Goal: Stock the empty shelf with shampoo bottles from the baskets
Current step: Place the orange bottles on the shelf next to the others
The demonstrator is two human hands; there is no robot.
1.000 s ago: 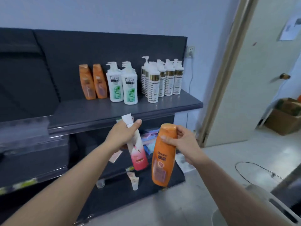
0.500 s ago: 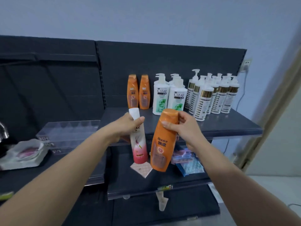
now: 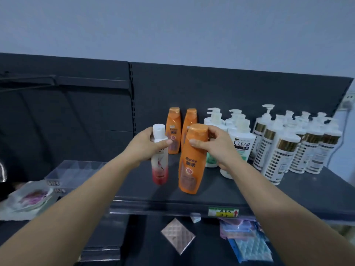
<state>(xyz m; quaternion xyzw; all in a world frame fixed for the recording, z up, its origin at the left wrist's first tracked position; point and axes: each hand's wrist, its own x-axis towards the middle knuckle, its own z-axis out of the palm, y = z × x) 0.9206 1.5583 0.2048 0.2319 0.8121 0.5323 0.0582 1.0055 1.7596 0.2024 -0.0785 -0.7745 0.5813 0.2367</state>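
Observation:
My left hand (image 3: 146, 145) grips a white-and-pink shampoo bottle (image 3: 159, 166) near its white cap, holding it upright just over the dark shelf (image 3: 221, 191). My right hand (image 3: 213, 144) grips an orange shampoo bottle (image 3: 190, 164) by its top, beside the pink one and in front of two orange bottles (image 3: 173, 129) standing at the shelf's back. White pump bottles labelled CLEAR (image 3: 241, 143) stand behind my right hand. No basket is in view.
Several white-and-gold pump bottles (image 3: 278, 150) fill the shelf's right part. A clear plastic tray (image 3: 75, 171) and a bagged item (image 3: 28, 198) lie on the lower left shelf. Packets (image 3: 247, 244) and a quilted pad (image 3: 177, 235) lie on the shelf below.
Both hands have risen and moved forward, carrying the two bottles from below the shelf edge to over the shelf top. The view has closed in on the shelf.

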